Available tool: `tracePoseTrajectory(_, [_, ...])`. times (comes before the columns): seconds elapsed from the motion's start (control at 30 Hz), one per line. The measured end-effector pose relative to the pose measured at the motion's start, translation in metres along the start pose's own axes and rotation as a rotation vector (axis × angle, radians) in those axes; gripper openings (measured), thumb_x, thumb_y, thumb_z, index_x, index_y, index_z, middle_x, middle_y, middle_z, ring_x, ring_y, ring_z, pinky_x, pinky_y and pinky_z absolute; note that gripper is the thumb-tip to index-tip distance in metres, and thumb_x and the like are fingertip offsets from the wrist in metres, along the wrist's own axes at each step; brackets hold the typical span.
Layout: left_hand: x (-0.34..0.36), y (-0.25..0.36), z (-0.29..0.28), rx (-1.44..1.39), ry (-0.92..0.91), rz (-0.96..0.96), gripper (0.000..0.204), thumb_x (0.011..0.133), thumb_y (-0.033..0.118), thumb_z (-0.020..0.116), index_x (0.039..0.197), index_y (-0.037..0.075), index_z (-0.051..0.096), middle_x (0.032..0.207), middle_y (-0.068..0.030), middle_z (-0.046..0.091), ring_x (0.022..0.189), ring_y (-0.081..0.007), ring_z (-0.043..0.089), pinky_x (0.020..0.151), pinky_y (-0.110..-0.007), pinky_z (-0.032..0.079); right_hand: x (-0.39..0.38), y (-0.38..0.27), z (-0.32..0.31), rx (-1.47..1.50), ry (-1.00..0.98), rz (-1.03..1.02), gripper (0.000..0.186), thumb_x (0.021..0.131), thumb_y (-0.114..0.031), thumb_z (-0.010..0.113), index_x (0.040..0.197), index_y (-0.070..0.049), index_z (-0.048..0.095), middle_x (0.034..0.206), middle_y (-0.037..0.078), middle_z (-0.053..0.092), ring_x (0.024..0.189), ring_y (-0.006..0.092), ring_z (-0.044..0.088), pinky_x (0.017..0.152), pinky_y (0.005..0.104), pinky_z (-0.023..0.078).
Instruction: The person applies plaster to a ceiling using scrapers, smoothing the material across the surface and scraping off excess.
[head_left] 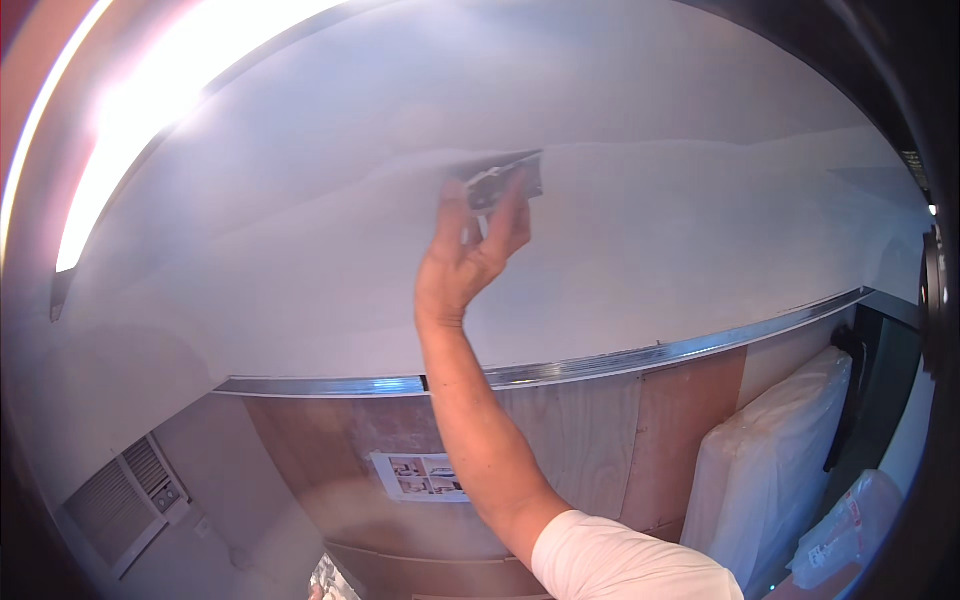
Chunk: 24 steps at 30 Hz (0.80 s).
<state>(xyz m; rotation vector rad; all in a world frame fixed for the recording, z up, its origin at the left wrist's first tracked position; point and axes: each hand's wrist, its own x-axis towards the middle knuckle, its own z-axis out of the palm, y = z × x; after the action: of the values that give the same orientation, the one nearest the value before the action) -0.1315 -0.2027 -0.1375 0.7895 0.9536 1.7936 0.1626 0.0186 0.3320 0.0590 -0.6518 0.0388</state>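
- While the right hand [462,265] is raised above the metal strip [600,365], it pinches a flat metal blade [492,186] by its lower side; the blade sits well above the strip's middle.
- Around the blade spreads the white surface [660,225], above the strip; blur hides whether the edge truly touches it.
- For an even pass, I would judge it best to keep the whole edge level on that surface, tilt the blade slightly, and press steadily so neither corner digs in.
- With the arm stretched so high, short strokes would probably give better control, the wrist kept loose and the shoulder doing the carrying.
- Only a sliver of the left hand [317,592] shows, far below the strip's left half, beside a pale, speckled thing [338,580]; I cannot tell its grip.
- Farther out, below the strip, are wooden boards [590,430], a printed sheet [405,478] and, below its right end, a plastic-wrapped slab [765,450].
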Motion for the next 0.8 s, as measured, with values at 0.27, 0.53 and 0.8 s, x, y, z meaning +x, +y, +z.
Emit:
tracePoseTrajectory(0.27, [-0.017, 0.004, -0.062, -0.031, 0.025, 0.056, 0.038, 0.110, 0.031, 0.053, 0.120, -0.001, 0.072, 0.105, -0.0067, 0.075, 0.089, -0.0164, 0.070, 0.076, -0.028, 0.055, -0.082, 0.021, 0.058, -0.044, -0.036, 0.005, 0.078, 0.094, -0.018, 0.076, 0.161, -0.007, 0.038, 0.155, 0.022, 0.022, 0.133, 0.0295, 0.046, 0.105, 0.0425, 0.047])
tracePoseTrajectory(0.53, [-0.015, 0.011, -0.046, -0.069, 0.109, -0.077, 0.048, 0.109, 0.044, 0.053, 0.117, 0.002, 0.073, 0.097, -0.0053, 0.074, 0.083, -0.0183, 0.069, 0.073, -0.029, 0.055, -0.127, 0.015, 0.041, -0.077, -0.316, 0.041, 0.079, 0.092, -0.022, 0.078, 0.159, -0.005, 0.040, 0.156, 0.022, 0.023, 0.138, 0.0347, 0.039, 0.113, 0.0457, 0.039])
tracePoseTrajectory(0.8, [0.009, -0.004, -0.035, 0.450, -0.133, 0.192, 0.035, 0.095, 0.029, 0.071, 0.121, 0.007, 0.070, 0.093, -0.0060, 0.073, 0.080, -0.0174, 0.065, 0.068, -0.027, 0.050, -0.014, -0.023, -0.102, -0.063, -0.299, 0.145, 0.075, 0.099, -0.037, 0.064, 0.160, -0.004, 0.038, 0.153, 0.015, 0.040, 0.141, 0.0266, 0.039, 0.117, 0.0429, 0.035])
